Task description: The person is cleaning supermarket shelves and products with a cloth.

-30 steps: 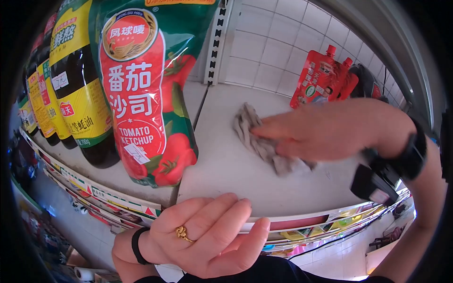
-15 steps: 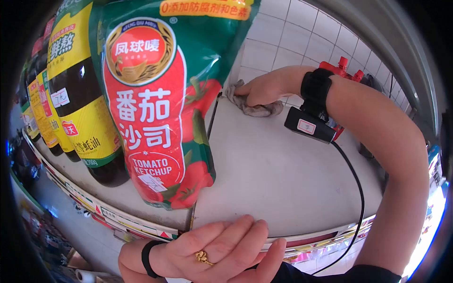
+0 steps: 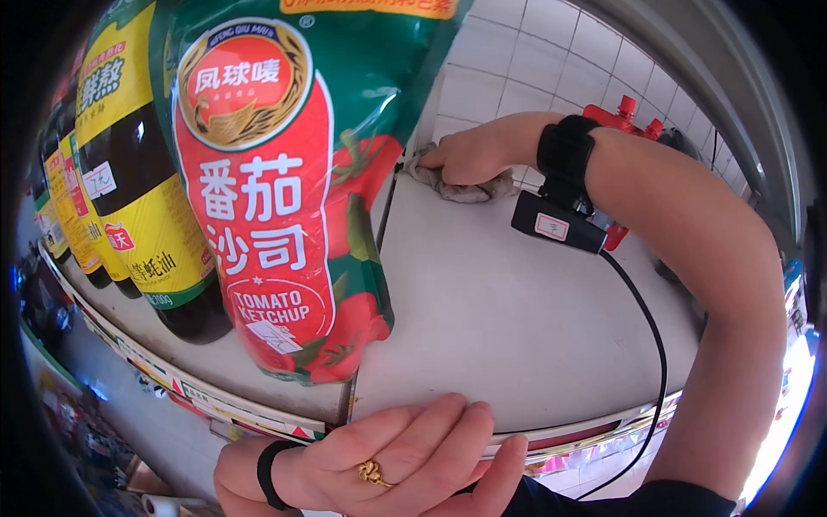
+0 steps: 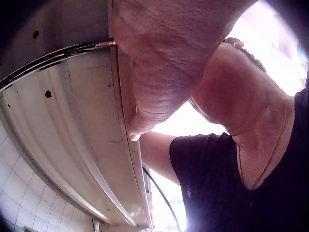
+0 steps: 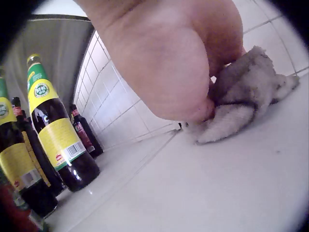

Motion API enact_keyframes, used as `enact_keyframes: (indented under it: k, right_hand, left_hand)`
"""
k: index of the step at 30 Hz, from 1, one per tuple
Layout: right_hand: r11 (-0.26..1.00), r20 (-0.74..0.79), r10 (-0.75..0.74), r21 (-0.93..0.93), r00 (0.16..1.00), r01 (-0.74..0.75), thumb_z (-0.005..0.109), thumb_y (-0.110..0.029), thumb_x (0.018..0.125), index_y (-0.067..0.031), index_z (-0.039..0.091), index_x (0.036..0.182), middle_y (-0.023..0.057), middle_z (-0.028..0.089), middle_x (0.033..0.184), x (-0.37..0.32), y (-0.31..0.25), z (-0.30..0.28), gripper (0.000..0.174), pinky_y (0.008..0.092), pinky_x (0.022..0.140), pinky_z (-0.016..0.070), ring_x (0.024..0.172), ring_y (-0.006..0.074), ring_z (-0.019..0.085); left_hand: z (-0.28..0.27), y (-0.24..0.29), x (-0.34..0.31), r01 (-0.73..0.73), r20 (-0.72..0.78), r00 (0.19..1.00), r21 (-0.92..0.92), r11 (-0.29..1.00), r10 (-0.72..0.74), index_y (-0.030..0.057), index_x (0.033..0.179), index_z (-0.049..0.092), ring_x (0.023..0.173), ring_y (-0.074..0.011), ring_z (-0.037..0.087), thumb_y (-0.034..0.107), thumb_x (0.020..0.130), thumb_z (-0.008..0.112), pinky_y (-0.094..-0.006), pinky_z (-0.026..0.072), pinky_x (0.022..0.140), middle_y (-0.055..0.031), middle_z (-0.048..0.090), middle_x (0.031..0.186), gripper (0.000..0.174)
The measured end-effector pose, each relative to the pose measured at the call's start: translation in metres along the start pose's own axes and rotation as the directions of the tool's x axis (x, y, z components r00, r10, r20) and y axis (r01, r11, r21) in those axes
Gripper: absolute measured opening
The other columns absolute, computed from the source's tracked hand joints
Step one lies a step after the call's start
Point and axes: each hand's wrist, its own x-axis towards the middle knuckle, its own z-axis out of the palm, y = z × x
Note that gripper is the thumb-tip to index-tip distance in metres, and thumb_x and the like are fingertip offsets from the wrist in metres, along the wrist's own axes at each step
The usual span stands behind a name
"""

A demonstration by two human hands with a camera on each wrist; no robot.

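Observation:
My right hand (image 3: 487, 157) grips a crumpled grey cloth (image 3: 469, 191) and presses it on the white shelf (image 3: 491, 319), at the back left corner by the tiled wall. In the right wrist view, the cloth (image 5: 251, 87) bunches under the fingers and spreads out flat beside them. My left hand (image 3: 401, 457), with a gold ring, rests at the shelf's front edge, its fingers loosely extended and holding nothing. A large tomato ketchup pouch (image 3: 276, 198) stands upright left of the wiped section, between the two hands in the head view.
Oyster sauce bottles (image 3: 155, 207) line the shelf at left, beyond the pouch. Red spouted pouches (image 3: 624, 116) stand at the back right, partly hidden by my right arm. A black cable (image 3: 650, 345) hangs from the wrist camera. A grey metal shelf beam (image 3: 732, 103) arches overhead at right.
My right hand has moved the cloth from the middle of the shelf to the back left corner, then barely shifted. The left hand stays at the front edge; the head view has shifted.

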Motion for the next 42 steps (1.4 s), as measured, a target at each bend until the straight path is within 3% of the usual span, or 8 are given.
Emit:
enact_keyframes:
  k: [12,18,24,27,30,34,37,42]
  right_hand:
    - [0.999,0.213,0.034,0.019,0.976,-0.039,0.048,-0.012,0.08,-0.0011,0.056,0.127,0.023,0.061,0.113,-0.053,-0.007,-0.005,0.05,0.0423,0.088,0.0453,0.102,0.0346,0.058]
    - [0.998,-0.045,-0.033,0.061,0.998,0.036,0.045,-0.007,0.079,-0.0055,0.047,0.138,0.0265,0.059,0.115,-0.016,0.013,0.015,0.059,0.045,0.091,0.0451,0.105,0.0385,0.058]
    - [0.997,0.106,0.056,0.041,0.993,-0.06,0.044,-0.005,0.079,-0.0127,0.042,0.143,0.0234,0.047,0.132,-0.015,-0.003,0.004,0.064,0.0446,0.096,0.0434,0.115,0.04,0.053]
    - [0.982,-0.025,-0.156,0.099,0.987,0.158,0.044,-0.006,0.08,-0.011,0.044,0.14,0.0213,0.044,0.135,-0.038,-0.013,0.01,0.06,0.0451,0.096,0.0426,0.117,0.0402,0.052]
    - [0.988,-0.022,-0.128,0.079,0.992,0.129,0.045,-0.008,0.082,-0.0102,0.045,0.139,0.0202,0.044,0.136,-0.048,-0.024,0.011,0.057,0.0458,0.096,0.0424,0.116,0.0404,0.053]
    - [0.998,-0.071,-0.029,0.06,0.997,0.034,0.045,-0.01,0.083,-0.0102,0.043,0.14,0.0208,0.043,0.137,-0.018,-0.022,0.014,0.057,0.0456,0.097,0.0415,0.119,0.0396,0.051]
    - [0.999,-0.047,-0.026,-0.031,0.999,0.025,0.045,-0.011,0.085,-0.0096,0.043,0.139,0.0221,0.044,0.136,-0.003,-0.016,0.013,0.055,0.0464,0.096,0.0421,0.117,0.0402,0.053]
    - [0.981,-0.117,-0.186,0.024,0.976,0.19,0.047,-0.005,0.083,-0.0055,0.05,0.132,0.0217,0.051,0.127,-0.044,-0.033,0.022,0.048,0.0457,0.092,0.0441,0.112,0.0408,0.055]
  left_hand:
    - [0.001,0.007,-0.003,0.062,-0.017,0.998,-0.007,0.998,-0.063,0.0218,0.106,0.064,0.085,-0.0161,0.064,0.012,0.082,0.058,-0.0278,0.0442,0.078,-0.0031,0.064,0.101,0.027]
    - [0.003,-0.012,-0.001,-0.138,-0.041,0.989,0.039,0.99,0.14,0.0205,0.105,0.065,0.085,-0.017,0.064,0.012,0.08,0.06,-0.027,0.0448,0.075,-0.0042,0.063,0.101,0.027]
    - [0.008,-0.015,-0.002,-0.168,-0.075,0.983,0.012,0.986,0.169,0.0206,0.103,0.066,0.085,-0.0173,0.063,0.011,0.077,0.063,-0.0266,0.0445,0.074,-0.0047,0.064,0.101,0.028]
    - [0.005,0.002,0.001,0.021,-0.047,0.999,-0.035,0.999,-0.022,0.021,0.103,0.066,0.084,-0.0171,0.063,0.011,0.077,0.065,-0.0263,0.0439,0.074,-0.0046,0.064,0.101,0.028]
    - [0.0,-0.016,0.002,-0.18,0.01,0.984,-0.008,0.984,0.18,0.0213,0.102,0.066,0.085,-0.0169,0.063,0.012,0.077,0.066,-0.0257,0.0434,0.073,-0.0044,0.064,0.101,0.027]
    - [-0.007,-0.001,-0.001,-0.055,0.144,0.988,-0.002,0.998,0.054,0.0198,0.109,0.064,0.085,-0.0117,0.063,0.018,0.087,0.061,-0.023,0.0446,0.071,-0.0013,0.063,0.099,0.022]
    - [0.001,-0.002,-0.001,-0.004,-0.051,0.999,-0.01,1.0,0.003,0.0223,0.102,0.066,0.083,-0.0161,0.063,0.014,0.079,0.065,-0.0251,0.0424,0.072,-0.0039,0.064,0.1,0.024]
    - [-0.025,0.002,0.007,0.025,0.352,0.936,-0.042,0.999,-0.009,0.0239,0.113,0.059,0.087,-0.0152,0.063,0.026,0.084,0.073,-0.0286,0.0439,0.074,-0.0016,0.062,0.103,0.032]
